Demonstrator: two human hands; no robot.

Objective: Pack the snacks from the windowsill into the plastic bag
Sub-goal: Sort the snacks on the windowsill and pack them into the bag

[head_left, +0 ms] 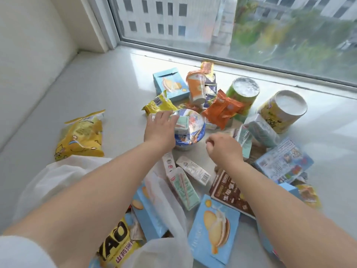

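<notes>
Left hand [161,128] reaches out over the blue-lidded cup [190,130] near the middle of the windowsill [108,88], fingers spread across its lid and touching the small mint box [182,123] lying on top; whether it has a real grip on the cup I cannot tell. Right hand [224,147], at about 3 o'clock from the cup, is curled into a loose fist with nothing visibly in it, its forearm stretched over the brown box [229,192].

Risks, as I judge them: the mint box sits loose on the lid, so lifting the cup at a tilt could slide it off into the pile. An orange packet [222,109] leans close by at 1 o'clock from the cup and could be dragged along or knocked. Two tall canisters [242,93] stand at 1 to 2 o'clock and could topple if either arm sweeps wide.

Snacks lie scattered from centre to 4 o'clock, with a yellow bag [81,136] apart at 9 o'clock. Plastic bag [160,192] lies at 6 to 7 o'clock under the left forearm, already holding some packs; its mouth looks slack, so a one-handed drop could miss.
</notes>
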